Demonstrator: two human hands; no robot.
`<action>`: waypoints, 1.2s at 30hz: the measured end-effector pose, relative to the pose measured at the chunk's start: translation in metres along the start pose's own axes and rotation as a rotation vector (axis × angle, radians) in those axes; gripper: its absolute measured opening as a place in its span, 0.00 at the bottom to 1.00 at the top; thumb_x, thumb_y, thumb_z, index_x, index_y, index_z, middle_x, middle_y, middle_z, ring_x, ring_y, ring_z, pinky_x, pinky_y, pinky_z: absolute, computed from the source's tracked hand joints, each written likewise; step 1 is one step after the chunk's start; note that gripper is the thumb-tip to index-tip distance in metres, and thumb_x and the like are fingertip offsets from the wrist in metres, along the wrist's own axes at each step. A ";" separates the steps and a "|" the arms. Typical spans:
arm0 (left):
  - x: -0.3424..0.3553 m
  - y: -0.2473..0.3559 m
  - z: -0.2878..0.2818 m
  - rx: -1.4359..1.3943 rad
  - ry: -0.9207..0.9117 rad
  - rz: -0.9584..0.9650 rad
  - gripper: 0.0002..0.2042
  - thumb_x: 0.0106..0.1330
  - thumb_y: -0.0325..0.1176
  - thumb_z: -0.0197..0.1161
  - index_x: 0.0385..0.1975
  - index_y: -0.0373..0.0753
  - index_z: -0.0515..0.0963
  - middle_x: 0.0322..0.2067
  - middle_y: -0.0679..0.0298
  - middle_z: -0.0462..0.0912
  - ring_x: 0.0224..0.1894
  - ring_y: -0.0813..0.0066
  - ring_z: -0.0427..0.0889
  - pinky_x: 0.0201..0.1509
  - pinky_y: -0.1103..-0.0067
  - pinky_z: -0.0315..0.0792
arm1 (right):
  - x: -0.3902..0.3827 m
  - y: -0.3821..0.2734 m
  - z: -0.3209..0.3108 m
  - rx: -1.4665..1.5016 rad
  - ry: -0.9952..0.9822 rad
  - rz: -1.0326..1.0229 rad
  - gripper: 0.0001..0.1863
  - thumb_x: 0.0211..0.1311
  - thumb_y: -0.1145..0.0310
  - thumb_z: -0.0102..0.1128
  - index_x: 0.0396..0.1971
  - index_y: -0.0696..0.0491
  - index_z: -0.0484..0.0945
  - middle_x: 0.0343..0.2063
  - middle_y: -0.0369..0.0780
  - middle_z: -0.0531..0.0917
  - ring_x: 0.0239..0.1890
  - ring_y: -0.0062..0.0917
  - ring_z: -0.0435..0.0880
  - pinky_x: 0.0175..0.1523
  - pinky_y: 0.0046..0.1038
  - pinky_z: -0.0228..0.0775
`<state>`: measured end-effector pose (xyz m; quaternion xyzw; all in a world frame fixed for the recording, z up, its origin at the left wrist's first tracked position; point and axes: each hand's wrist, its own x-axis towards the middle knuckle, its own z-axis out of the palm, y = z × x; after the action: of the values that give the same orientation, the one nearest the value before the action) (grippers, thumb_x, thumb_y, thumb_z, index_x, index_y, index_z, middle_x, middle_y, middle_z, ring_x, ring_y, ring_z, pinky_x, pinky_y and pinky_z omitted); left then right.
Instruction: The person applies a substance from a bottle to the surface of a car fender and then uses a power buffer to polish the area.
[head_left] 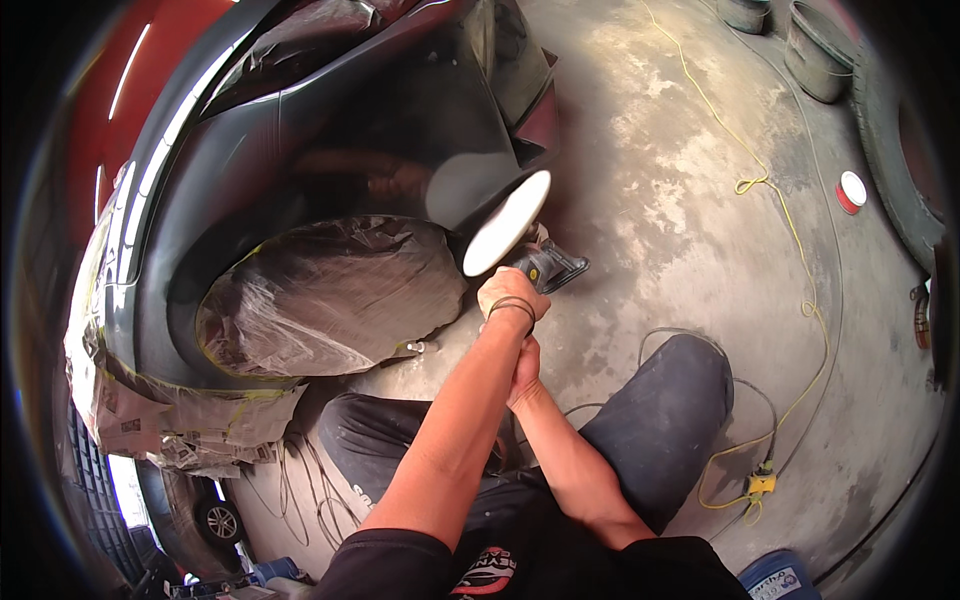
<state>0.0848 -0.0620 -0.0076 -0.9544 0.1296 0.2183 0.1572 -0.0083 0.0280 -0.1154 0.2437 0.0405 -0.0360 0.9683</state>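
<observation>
My left hand (pixel 513 297) is closed around the front of a power polisher (pixel 543 266), just behind its round white pad (pixel 508 224). Lower down, my right hand (pixel 525 372) is wrapped round the rear of the same tool, partly hidden by my left wrist, which wears a dark band. The pad is tilted on edge beside the glossy black car panel (pixel 400 130); I cannot tell whether it touches. Masking film (pixel 340 295) covers the wheel arch below the panel.
Taped paper (pixel 170 425) hangs along the car's lower left. A yellow cord (pixel 790 215) runs over the concrete floor to a yellow connector (pixel 762 483). Dark buckets (pixel 820 55), a tyre (pixel 890 150) and a red-and-white tin (pixel 851 192) stand right. A blue container (pixel 775 575) is lower right.
</observation>
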 end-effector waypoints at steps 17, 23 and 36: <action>-0.185 -0.161 -0.112 -0.323 0.457 0.067 0.34 0.48 0.50 0.81 0.49 0.27 0.83 0.37 0.39 0.91 0.43 0.40 0.92 0.50 0.57 0.85 | -0.059 0.211 0.080 -0.239 -0.048 0.474 0.15 0.62 0.65 0.67 0.47 0.52 0.87 0.44 0.37 0.91 0.45 0.28 0.90 0.56 0.35 0.81; -0.192 -0.179 -0.119 -0.515 0.479 0.078 0.33 0.49 0.46 0.83 0.49 0.27 0.82 0.37 0.44 0.92 0.41 0.53 0.94 0.49 0.63 0.85 | -0.062 0.211 0.124 -0.358 -0.019 0.334 0.10 0.58 0.69 0.72 0.40 0.51 0.83 0.28 0.34 0.86 0.29 0.23 0.85 0.38 0.28 0.78; -0.102 -0.183 -0.027 -0.383 0.170 0.055 0.35 0.46 0.51 0.83 0.48 0.28 0.86 0.38 0.45 0.92 0.42 0.53 0.94 0.51 0.64 0.85 | -0.041 0.195 0.021 -0.098 0.264 0.363 0.18 0.63 0.68 0.67 0.53 0.48 0.83 0.45 0.35 0.87 0.50 0.30 0.87 0.59 0.38 0.80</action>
<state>0.0643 0.1146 0.1065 -0.9779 0.1248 0.1619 -0.0445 -0.0300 0.1909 -0.0016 0.2022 0.1241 0.1730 0.9559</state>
